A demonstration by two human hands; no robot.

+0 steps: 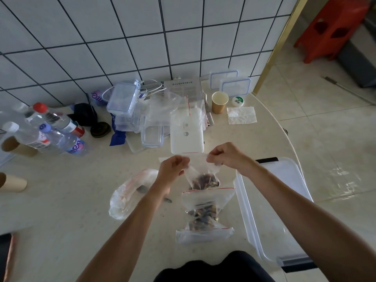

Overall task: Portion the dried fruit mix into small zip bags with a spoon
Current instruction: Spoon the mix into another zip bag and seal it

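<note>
A small clear zip bag (203, 176) with dark dried fruit in its bottom hangs between my hands above the table. My left hand (173, 169) pinches the left end of its top edge. My right hand (225, 157) pinches the right end. Two more filled zip bags lie below it: the nearer-to-hands bag (207, 202) and the closest bag (203, 231), both with red seal lines. A metal spoon (142, 189) lies on the table, mostly hidden under my left forearm. A crumpled large plastic bag (128, 192) lies left of it.
A clear plastic box with lid (280, 210) sits at the right table edge. Behind the hands stand a white device (187, 131), stacked clear containers (124, 106), spare zip bags (162, 104) and a paper cup (219, 101). Water bottles (55, 129) crowd the left.
</note>
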